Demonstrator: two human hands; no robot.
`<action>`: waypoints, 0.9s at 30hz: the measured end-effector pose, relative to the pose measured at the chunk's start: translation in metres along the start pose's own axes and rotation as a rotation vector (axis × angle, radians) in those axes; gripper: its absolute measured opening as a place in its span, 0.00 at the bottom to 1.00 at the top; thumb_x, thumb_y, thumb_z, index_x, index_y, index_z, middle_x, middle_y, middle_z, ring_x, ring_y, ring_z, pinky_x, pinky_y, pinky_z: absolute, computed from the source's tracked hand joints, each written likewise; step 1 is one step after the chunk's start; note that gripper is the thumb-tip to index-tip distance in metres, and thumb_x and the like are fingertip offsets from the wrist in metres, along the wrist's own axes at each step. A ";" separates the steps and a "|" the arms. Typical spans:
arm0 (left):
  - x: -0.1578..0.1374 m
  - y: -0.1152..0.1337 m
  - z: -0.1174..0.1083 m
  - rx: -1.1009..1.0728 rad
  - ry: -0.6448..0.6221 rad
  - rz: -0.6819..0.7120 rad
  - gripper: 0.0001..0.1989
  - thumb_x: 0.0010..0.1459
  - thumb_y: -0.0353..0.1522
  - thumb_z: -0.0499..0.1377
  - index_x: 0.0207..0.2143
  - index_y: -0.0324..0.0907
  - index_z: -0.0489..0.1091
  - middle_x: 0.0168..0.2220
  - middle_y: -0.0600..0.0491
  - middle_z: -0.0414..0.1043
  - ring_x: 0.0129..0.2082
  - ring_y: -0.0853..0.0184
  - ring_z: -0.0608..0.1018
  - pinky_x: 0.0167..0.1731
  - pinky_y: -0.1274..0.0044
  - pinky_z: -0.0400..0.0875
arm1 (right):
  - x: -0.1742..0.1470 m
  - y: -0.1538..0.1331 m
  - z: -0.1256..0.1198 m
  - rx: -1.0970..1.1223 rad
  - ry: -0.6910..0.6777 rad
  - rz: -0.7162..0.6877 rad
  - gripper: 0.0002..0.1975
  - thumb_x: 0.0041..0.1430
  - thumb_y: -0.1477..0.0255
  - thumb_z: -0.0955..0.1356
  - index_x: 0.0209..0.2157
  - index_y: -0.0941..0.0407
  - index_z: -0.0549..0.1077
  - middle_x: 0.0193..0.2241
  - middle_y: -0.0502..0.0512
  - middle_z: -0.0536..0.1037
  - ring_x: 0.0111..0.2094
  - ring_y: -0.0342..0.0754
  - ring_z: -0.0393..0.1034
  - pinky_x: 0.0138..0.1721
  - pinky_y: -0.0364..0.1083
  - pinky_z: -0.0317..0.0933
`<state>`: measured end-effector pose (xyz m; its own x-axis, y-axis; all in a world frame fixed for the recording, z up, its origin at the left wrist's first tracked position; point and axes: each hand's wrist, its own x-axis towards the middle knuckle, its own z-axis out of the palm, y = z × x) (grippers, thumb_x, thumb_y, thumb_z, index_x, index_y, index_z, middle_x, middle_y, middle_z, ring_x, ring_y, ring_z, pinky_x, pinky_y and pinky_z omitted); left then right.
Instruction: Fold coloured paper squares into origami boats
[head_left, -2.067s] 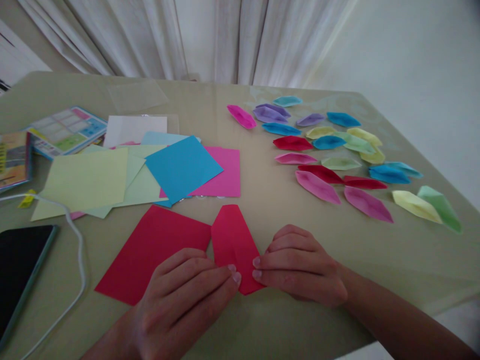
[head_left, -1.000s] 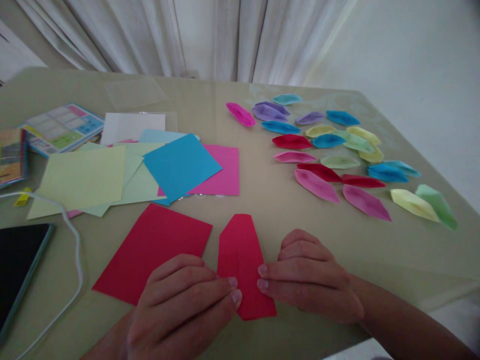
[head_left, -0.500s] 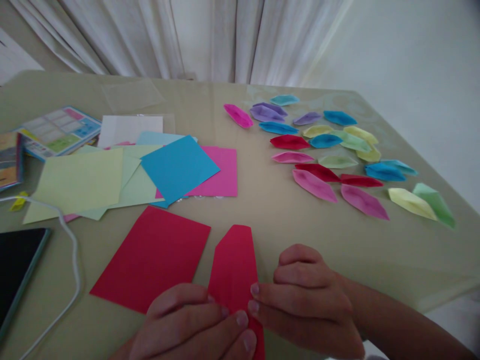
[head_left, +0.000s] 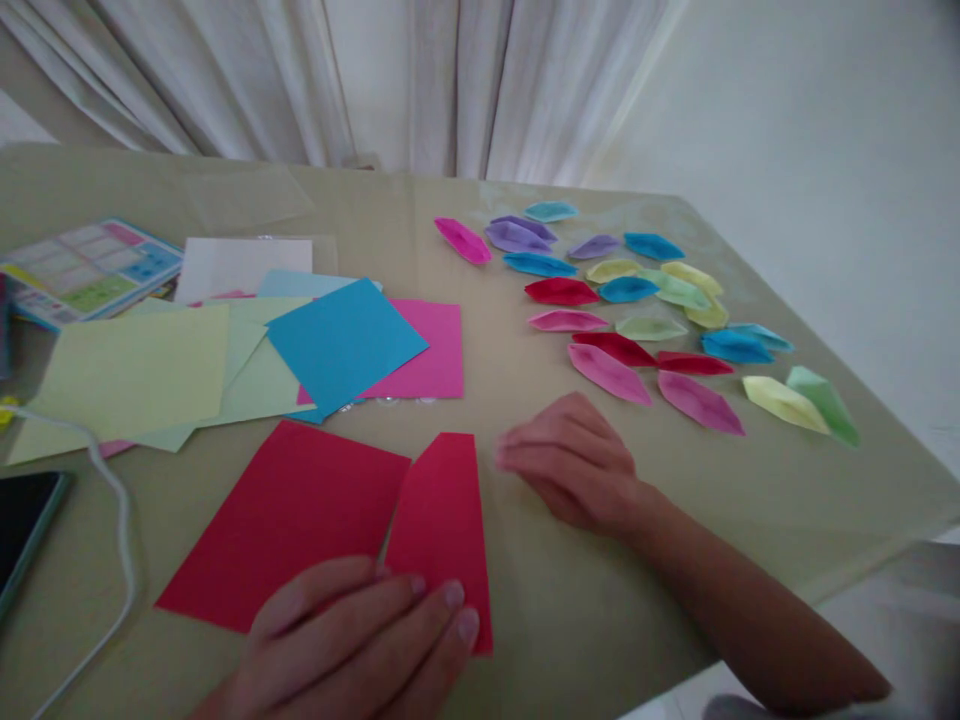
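A folded strip of red paper (head_left: 442, 505), with its upper left corner turned in, lies in front of me. My left hand (head_left: 352, 640) holds its lower part, fingers laid across it. To the right, off the paper, is my right hand (head_left: 574, 460), its fingers curled together and the tips a little blurred. Nothing shows between them. Left of the strip, touching or nearly touching its edge, a red square sheet (head_left: 289, 520) lies flat, partly hidden by my left hand.
Several small folded paper boats (head_left: 611, 373) in many colours sit on the table's right half. To the left are a blue sheet (head_left: 345, 345), a pink sheet (head_left: 435, 345), pale green sheets (head_left: 142, 365), a white cable (head_left: 120, 530) and a dark-screened device (head_left: 26, 520).
My right hand has let go of the red strip and moved up, away from its right edge. The strip sits slightly farther left in view, still under my left hand. The view has shifted a little.
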<state>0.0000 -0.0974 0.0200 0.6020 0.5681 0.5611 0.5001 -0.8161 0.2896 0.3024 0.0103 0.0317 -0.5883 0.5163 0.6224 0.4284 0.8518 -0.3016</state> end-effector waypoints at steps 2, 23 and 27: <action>0.031 -0.007 0.011 -0.030 -0.037 0.025 0.17 0.75 0.27 0.50 0.53 0.42 0.79 0.46 0.54 0.85 0.44 0.65 0.82 0.51 0.68 0.73 | 0.001 -0.013 -0.004 0.040 -0.166 -0.173 0.08 0.74 0.76 0.67 0.49 0.57 0.79 0.45 0.56 0.86 0.44 0.47 0.77 0.44 0.49 0.67; 0.044 -0.053 0.002 -0.091 -0.341 -0.055 0.12 0.74 0.31 0.56 0.40 0.44 0.79 0.49 0.51 0.80 0.47 0.60 0.79 0.47 0.67 0.74 | -0.005 -0.016 0.012 0.095 -0.449 -0.244 0.06 0.74 0.73 0.69 0.45 0.57 0.80 0.49 0.55 0.84 0.48 0.46 0.76 0.50 0.49 0.67; 0.048 -0.050 0.001 -0.015 -0.326 0.024 0.14 0.75 0.30 0.53 0.39 0.42 0.78 0.47 0.49 0.81 0.45 0.59 0.80 0.45 0.65 0.75 | -0.004 -0.016 0.014 0.109 -0.457 -0.245 0.08 0.75 0.71 0.68 0.47 0.58 0.80 0.50 0.56 0.84 0.49 0.47 0.76 0.51 0.49 0.67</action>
<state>0.0045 -0.0294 0.0318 0.7823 0.5509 0.2906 0.4757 -0.8296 0.2924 0.2885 -0.0040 0.0243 -0.9116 0.2664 0.3130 0.1814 0.9441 -0.2751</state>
